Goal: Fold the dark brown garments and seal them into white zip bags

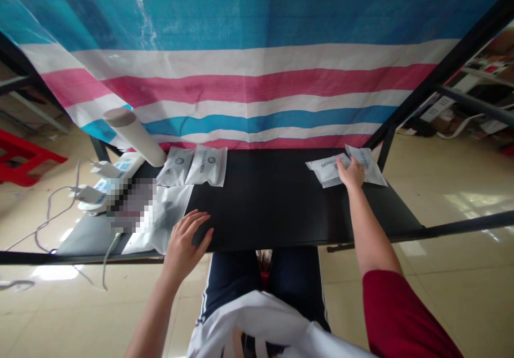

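At the table's right side, my right hand (352, 174) has its thumb and fingers closed on the right edge of a frosted white plastic pouch (327, 169) with dark printing. A second frosted pouch (372, 166) lies against the far side of that hand, partly covered by it. My left hand (188, 243) is open, fingers spread, over the front left of the black table (265, 203). Just beyond it lies a larger frosted bag (166, 208) with something dark inside. Two more printed pouches, one (207, 165) beside the other (175, 165), lie flat behind it.
A white bottle (138, 138) with a grey-brown lid stands at the back left. Beside it is a white power strip (116, 181) with plugged-in chargers and hanging cables. A striped tarp (249, 90) hangs behind the table. A red stool (24, 160) stands on the floor at left.
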Motion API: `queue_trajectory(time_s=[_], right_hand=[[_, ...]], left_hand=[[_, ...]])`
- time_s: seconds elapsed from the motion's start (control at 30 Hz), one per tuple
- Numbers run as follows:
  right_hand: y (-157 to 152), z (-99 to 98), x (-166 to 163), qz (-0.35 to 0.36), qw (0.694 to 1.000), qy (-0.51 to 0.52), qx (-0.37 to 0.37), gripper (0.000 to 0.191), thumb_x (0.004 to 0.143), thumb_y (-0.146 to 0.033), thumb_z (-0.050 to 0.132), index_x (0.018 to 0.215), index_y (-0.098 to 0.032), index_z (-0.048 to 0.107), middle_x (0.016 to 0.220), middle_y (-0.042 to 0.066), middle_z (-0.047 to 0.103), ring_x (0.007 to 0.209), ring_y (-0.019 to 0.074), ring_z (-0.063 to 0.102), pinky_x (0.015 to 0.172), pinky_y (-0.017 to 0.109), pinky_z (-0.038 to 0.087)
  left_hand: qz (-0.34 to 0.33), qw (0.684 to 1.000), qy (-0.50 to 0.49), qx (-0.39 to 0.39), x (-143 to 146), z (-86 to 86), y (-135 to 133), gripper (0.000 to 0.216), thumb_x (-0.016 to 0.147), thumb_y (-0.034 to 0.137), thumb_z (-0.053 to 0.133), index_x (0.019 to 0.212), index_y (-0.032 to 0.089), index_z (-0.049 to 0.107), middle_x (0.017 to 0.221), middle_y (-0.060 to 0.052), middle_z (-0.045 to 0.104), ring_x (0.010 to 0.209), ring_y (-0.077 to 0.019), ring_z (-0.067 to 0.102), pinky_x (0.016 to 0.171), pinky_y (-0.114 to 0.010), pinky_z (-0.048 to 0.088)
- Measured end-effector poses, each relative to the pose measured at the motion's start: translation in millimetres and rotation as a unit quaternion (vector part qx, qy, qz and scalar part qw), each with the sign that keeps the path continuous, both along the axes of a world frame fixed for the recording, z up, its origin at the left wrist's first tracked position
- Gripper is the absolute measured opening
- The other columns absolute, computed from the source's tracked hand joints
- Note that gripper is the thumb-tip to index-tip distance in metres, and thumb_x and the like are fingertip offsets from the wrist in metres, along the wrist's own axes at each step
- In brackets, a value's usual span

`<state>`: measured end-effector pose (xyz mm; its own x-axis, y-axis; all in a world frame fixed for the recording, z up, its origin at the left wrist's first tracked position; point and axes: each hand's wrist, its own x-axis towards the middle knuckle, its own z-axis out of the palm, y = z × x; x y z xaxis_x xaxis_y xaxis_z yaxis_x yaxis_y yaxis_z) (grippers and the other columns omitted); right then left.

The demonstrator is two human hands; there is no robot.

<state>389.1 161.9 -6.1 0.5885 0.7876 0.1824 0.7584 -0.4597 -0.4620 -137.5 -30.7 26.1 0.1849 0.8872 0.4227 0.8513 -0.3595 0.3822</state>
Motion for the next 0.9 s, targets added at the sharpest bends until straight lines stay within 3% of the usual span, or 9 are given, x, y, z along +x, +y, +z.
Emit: queue_trajectory(time_s=[0.17,0.27,0.33,0.43,0.53,0.63,0.73,0.83,0.9], right_hand=[[8.2,-0.1,-7.0,0.043,0.999,-0.007,-0.027,0.067,0.086,-0.057,0.056,0.132,-0.008,0.057,0.132,0.029,0.054,0.126,0.0394,0.044,0.105,0.057,0.027],[-4.0,-2.8,-42.5,0.142,0.99,-0.017,-0.022,0.062,0.086,-0.055,0.056,0.129,-0.01,0.058,0.127,0.024,0.058,0.121,0.0355,0.051,0.103,0.049,0.037],[-22.9,-3.7,-80.5,0.271,0.963,-0.019,0.001,0.059,0.087,-0.052,0.057,0.13,-0.013,0.057,0.129,0.02,0.058,0.128,0.0348,0.047,0.106,0.046,0.038],[-61.7,-1.7,-146.1,0.456,0.89,0.008,-0.002,0.061,0.087,-0.055,0.058,0.135,-0.019,0.054,0.144,0.014,0.049,0.141,0.0342,0.034,0.113,0.047,0.033],[-97.3,3.7,-200.2,0.56,0.827,0.038,-0.028,0.063,0.086,-0.057,0.06,0.138,-0.023,0.052,0.148,0.012,0.045,0.145,0.0345,0.028,0.115,0.05,0.03],[-116.8,9.6,-228.2,0.586,0.808,0.051,-0.035,0.061,0.085,-0.054,0.063,0.136,-0.023,0.052,0.149,0.013,0.043,0.145,0.0352,0.027,0.116,0.053,0.029],[-120.6,14.4,-231.7,0.577,0.814,0.068,-0.008,0.062,0.085,-0.053,0.065,0.137,-0.023,0.05,0.151,0.014,0.04,0.145,0.0349,0.028,0.116,0.055,0.028],[-113.6,15.0,-219.5,0.502,0.854,0.115,0.074,0.054,0.09,-0.049,0.057,0.134,-0.02,0.049,0.143,0.016,0.048,0.137,0.0305,0.042,0.112,0.048,0.037],[-104.4,10.9,-208.1,0.406,0.892,0.17,0.106,0.042,0.095,-0.046,0.047,0.125,-0.018,0.054,0.124,0.016,0.06,0.115,0.0256,0.06,0.099,0.041,0.048]], left_hand=[[0.023,1.0,-0.02,0.003,-8.7,1.4,-2.0,0.022,0.09,0.032,0.056,0.111,0.025,0.061,0.113,-0.006,0.068,0.118,-0.0267,0.058,0.101,-0.046,0.047],[0.009,0.999,-0.039,-0.009,-0.4,1.2,4.1,0.021,0.09,0.031,0.056,0.11,0.025,0.061,0.111,-0.005,0.068,0.114,-0.0254,0.059,0.1,-0.045,0.048],[-0.009,0.999,-0.049,-0.016,12.9,4.6,12.4,0.021,0.09,0.032,0.056,0.109,0.025,0.061,0.11,-0.005,0.067,0.113,-0.0245,0.059,0.1,-0.044,0.048],[-0.029,0.997,-0.06,-0.029,41.8,15.2,32.3,0.021,0.091,0.033,0.054,0.108,0.023,0.062,0.112,-0.006,0.067,0.113,-0.0233,0.058,0.1,-0.041,0.047],[-0.059,0.994,-0.075,-0.051,74.8,23.6,61.5,0.024,0.094,0.033,0.048,0.111,0.022,0.061,0.116,-0.006,0.066,0.114,-0.0219,0.058,0.101,-0.039,0.046],[-0.088,0.991,-0.078,-0.064,103.8,21.8,96.5,0.028,0.096,0.031,0.043,0.114,0.019,0.061,0.117,-0.007,0.067,0.113,-0.0214,0.06,0.1,-0.037,0.046],[-0.099,0.989,-0.042,-0.106,125.8,15.0,128.7,0.032,0.095,0.026,0.042,0.119,0.016,0.06,0.116,-0.008,0.069,0.108,-0.0219,0.063,0.097,-0.036,0.047],[-0.113,0.979,-0.021,-0.169,141.9,11.5,151.2,0.036,0.096,0.024,0.038,0.124,0.017,0.059,0.118,-0.008,0.069,0.107,-0.02,0.065,0.093,-0.031,0.049],[-0.109,0.972,-0.007,-0.208,150.0,10.7,160.6,0.037,0.097,0.024,0.035,0.126,0.018,0.059,0.119,-0.007,0.07,0.107,-0.0185,0.066,0.091,-0.028,0.049]])
